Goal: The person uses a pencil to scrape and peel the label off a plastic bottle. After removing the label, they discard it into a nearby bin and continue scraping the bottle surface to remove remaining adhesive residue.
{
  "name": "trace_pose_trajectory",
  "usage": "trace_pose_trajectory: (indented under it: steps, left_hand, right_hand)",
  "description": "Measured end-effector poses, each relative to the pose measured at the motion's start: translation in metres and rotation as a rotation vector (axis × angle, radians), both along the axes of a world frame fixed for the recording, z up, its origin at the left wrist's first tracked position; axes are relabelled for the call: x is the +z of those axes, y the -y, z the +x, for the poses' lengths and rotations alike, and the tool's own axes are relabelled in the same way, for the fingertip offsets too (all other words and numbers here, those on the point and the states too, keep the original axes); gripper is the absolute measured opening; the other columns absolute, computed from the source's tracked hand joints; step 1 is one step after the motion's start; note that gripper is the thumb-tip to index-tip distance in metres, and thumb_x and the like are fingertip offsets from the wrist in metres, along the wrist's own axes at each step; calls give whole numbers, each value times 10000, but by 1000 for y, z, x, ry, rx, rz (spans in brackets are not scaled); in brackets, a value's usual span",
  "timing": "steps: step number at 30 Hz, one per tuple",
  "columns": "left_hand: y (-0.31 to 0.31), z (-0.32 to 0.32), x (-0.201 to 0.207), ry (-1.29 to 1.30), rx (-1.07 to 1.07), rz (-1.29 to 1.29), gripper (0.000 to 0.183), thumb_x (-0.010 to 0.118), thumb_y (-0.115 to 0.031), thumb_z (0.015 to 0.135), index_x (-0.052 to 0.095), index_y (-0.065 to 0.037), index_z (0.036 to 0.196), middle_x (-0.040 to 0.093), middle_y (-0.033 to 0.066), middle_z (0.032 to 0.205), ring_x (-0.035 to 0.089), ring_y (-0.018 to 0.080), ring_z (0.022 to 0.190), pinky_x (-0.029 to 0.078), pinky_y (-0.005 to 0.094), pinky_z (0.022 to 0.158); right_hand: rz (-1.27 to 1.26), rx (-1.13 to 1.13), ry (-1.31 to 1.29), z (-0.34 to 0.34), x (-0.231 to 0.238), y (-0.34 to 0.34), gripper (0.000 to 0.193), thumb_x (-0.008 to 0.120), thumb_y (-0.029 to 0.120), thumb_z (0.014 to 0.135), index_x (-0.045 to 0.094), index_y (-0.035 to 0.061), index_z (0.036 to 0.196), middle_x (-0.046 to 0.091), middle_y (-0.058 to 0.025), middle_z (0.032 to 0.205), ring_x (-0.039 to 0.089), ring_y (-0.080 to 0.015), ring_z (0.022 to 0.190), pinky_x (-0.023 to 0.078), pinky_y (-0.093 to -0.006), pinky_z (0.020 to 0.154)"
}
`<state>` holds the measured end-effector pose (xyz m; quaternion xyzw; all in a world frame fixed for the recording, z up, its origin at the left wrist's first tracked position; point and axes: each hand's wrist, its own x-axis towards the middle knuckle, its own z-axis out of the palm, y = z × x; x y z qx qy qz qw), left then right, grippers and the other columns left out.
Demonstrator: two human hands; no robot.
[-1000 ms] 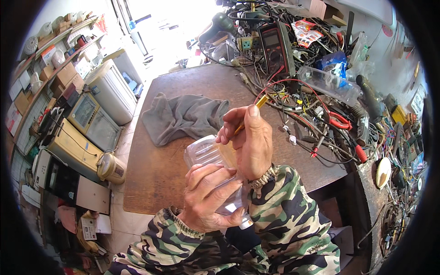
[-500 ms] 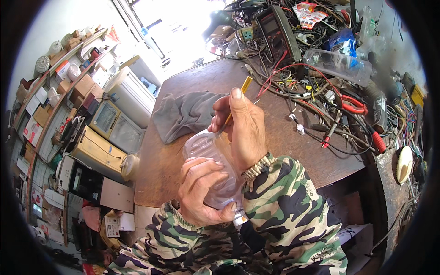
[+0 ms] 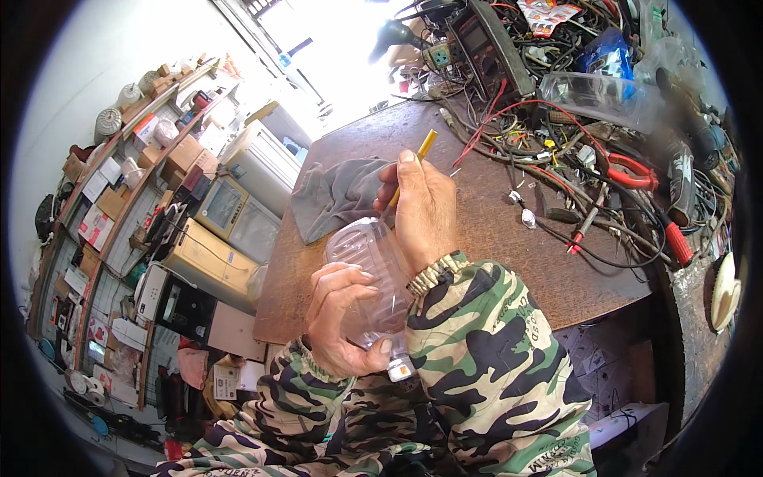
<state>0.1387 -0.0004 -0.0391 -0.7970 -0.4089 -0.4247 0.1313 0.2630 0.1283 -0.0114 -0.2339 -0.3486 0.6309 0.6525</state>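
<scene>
My left hand (image 3: 340,322) is wrapped round the side of a clear ribbed plastic bottle (image 3: 385,274), tilted with its white cap (image 3: 400,369) toward me and its base pointing away. Between the fingers and thumb of my right hand (image 3: 430,211) is a slim yellow tool (image 3: 427,144). Its yellow end sticks up past the thumb; its lower end reaches down by the bottle's base, and my fingers partly hide it. I cannot tell whether that end touches the plastic. My right wrist lies close along the bottle's right side.
A crumpled grey cloth (image 3: 340,193) lies on the brown wooden table (image 3: 509,262) beyond the bottle. Tangled wires, red-handled pliers (image 3: 633,172), a multimeter (image 3: 479,40) and a clear plastic tray (image 3: 592,95) crowd the right side. Shelves with boxes (image 3: 191,153) and appliances stand left.
The view has shifted, so the table and shelves appear farther right. Both hands keep their holds on the bottle and the yellow tool, and the bottle's cap end has moved slightly left and up.
</scene>
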Motion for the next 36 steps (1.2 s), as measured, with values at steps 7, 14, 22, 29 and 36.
trace_pose_trajectory:
  steps: [7, 14, 22, 29, 36]
  left_hand:
    - [1, -4, 1, -45, -26, 0, 540, 760, -422, 826, 635, 8, 1129, 638, 173, 1138, 610, 350, 1089, 502, 469, 961]
    - [5, -4, -2, 12, -7, -50, 496, 779, -347, 757, 669, -7, 1102, 673, 160, 1135, 631, 371, 1103, 514, 480, 981]
    - [9, -1, 5, 4, 15, -96, 491, 780, -294, 727, 672, -23, 1122, 666, 153, 1174, 617, 378, 1143, 509, 477, 1013]
    - [10, -4, 6, 4, 8, -52, 479, 773, -301, 741, 669, -19, 1113, 662, 153, 1170, 620, 377, 1137, 510, 484, 1018]
    - [11, -5, 3, 114, 5, -54, 479, 778, -222, 709, 674, -32, 1137, 662, 148, 1208, 608, 396, 1190, 490, 507, 1067]
  right_hand:
    - [-19, -35, 82, -4, -2, -4, 424, 507, 291, 1119, 655, -30, 884, 640, -49, 687, 618, -132, 617, 503, -311, 596]
    - [32, -104, -50, -3, 1, 6, 434, 524, 352, 1139, 648, -6, 928, 635, -51, 746, 624, -136, 641, 563, -307, 631]
    - [79, -223, -385, 13, 5, -1, 428, 527, 431, 1133, 579, 43, 961, 573, -43, 743, 602, -159, 641, 594, -355, 616]
    - [30, -61, -340, 8, -1, -4, 439, 537, 420, 1130, 572, 23, 946, 564, -58, 731, 592, -177, 606, 542, -338, 552]
    - [49, -85, -255, 13, -15, -17, 435, 550, 428, 1122, 579, 35, 939, 556, -59, 717, 587, -195, 595, 542, -366, 544]
